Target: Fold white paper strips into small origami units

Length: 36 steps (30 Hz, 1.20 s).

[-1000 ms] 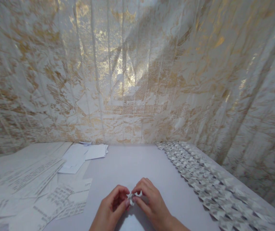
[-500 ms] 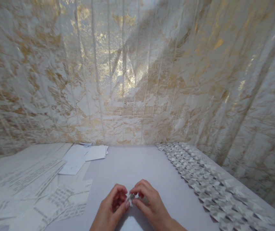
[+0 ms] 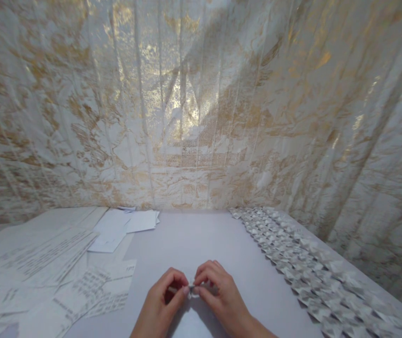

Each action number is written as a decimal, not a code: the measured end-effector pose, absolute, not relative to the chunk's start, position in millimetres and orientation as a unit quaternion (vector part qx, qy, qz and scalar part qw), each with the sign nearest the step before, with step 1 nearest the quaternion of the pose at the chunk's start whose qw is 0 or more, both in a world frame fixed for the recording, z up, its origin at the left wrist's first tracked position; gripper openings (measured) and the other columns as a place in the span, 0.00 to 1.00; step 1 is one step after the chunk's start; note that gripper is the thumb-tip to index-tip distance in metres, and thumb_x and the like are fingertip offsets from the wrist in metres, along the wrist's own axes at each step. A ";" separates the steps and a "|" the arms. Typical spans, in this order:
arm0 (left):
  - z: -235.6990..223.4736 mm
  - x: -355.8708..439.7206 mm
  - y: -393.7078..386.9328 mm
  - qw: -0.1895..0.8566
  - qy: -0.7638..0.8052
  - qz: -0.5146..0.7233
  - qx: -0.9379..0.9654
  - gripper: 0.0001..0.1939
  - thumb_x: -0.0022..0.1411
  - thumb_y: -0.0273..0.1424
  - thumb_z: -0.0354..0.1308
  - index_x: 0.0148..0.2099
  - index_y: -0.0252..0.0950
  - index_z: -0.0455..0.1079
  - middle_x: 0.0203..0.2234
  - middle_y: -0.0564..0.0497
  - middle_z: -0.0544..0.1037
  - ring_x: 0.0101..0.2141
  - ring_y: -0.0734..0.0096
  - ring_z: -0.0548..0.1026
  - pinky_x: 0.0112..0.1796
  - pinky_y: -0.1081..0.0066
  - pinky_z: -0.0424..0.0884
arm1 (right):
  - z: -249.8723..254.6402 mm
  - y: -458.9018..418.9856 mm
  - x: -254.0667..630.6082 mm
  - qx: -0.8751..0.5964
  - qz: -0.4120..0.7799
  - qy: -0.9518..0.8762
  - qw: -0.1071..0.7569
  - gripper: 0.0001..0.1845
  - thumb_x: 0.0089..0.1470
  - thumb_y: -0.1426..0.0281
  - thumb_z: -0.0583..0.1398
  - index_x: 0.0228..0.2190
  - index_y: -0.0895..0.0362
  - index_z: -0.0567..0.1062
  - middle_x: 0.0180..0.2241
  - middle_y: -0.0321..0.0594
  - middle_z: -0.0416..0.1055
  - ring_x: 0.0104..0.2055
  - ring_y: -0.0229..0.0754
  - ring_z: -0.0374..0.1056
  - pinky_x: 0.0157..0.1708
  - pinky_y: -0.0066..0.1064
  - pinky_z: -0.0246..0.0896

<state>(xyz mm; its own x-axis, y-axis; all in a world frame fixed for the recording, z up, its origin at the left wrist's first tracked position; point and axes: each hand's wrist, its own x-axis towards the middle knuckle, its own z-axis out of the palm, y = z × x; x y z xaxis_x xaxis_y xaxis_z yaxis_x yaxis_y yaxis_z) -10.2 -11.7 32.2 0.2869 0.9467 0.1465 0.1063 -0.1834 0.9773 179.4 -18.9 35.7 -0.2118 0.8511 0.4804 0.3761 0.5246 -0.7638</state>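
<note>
A small folded piece of paper [image 3: 191, 290], whitish grey, is pinched between my two hands above the pale table [image 3: 194, 244]. My left hand [image 3: 167, 295] grips its left side between thumb and forefinger. On its right side, my right hand [image 3: 218, 288] pinches it the same way, with the other fingers curled. The fingertips cover most of the paper, so its exact shape is hard to make out.
Rows of small folded paper pieces [image 3: 303, 263] cover the table's right side. Printed paper sheets [image 3: 46, 263] lie spread and overlapping on the left. Blank white paper pieces [image 3: 111, 232] sit at the back left. Behind the table hangs a gold-patterned curtain [image 3: 187, 117].
Both hands keep hold of the folded paper, which now looks flatter and wider between the fingertips. My right fingers have shifted slightly. The view has moved a little.
</note>
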 end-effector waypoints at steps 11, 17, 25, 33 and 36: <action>29.7 -10.8 -8.1 0.535 0.383 0.519 0.546 0.18 0.63 0.50 0.61 0.36 0.40 0.72 0.32 0.54 0.76 0.32 0.69 0.71 0.34 0.71 0.68 | 30.2 -17.8 168.2 -0.448 0.469 -0.577 0.497 0.14 0.53 0.59 0.64 0.29 0.57 0.71 0.26 0.35 0.70 0.26 0.37 0.60 0.26 0.28 0.54; 33.9 -13.5 -10.0 0.491 0.391 0.479 0.614 0.14 0.61 0.43 0.64 0.45 0.41 0.71 0.37 0.50 0.78 0.37 0.63 0.75 0.38 0.68 0.71 | 34.6 -17.5 174.0 -0.455 0.404 -0.615 0.501 0.10 0.57 0.62 0.59 0.29 0.55 0.68 0.26 0.35 0.69 0.27 0.39 0.64 0.27 0.27 0.57; 41.7 -15.3 -7.4 0.426 0.403 0.395 0.707 0.06 0.60 0.35 0.63 0.35 0.39 0.79 0.29 0.52 0.78 0.30 0.65 0.73 0.34 0.69 0.66 | 30.2 -22.4 180.7 -0.438 0.240 -0.752 0.430 0.05 0.55 0.75 0.55 0.33 0.54 0.69 0.29 0.34 0.70 0.30 0.38 0.66 0.30 0.27 0.59; 29.4 -13.7 -6.3 0.448 0.411 0.403 0.684 0.11 0.60 0.40 0.63 0.37 0.38 0.77 0.27 0.54 0.77 0.27 0.68 0.71 0.32 0.70 0.64 | 39.7 -25.8 179.8 -0.349 0.107 -0.820 0.440 0.14 0.53 0.80 0.61 0.40 0.52 0.73 0.50 0.43 0.70 0.49 0.46 0.67 0.47 0.36 0.64; 28.8 -13.1 -6.2 0.449 0.417 0.407 0.677 0.12 0.59 0.42 0.63 0.34 0.38 0.78 0.24 0.54 0.74 0.27 0.67 0.69 0.30 0.70 0.62 | 37.7 -23.8 179.5 -0.344 0.120 -0.816 0.448 0.09 0.57 0.79 0.62 0.36 0.52 0.74 0.44 0.42 0.74 0.46 0.46 0.68 0.46 0.36 0.63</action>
<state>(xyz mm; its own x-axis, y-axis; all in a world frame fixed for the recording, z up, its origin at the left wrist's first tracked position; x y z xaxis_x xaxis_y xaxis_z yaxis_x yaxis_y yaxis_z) -13.1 -6.2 28.8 0.3200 0.9307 0.1772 0.2003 -0.2492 0.9475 179.5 -23.8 37.7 -0.3614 0.6693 0.6491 0.4552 0.7343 -0.5037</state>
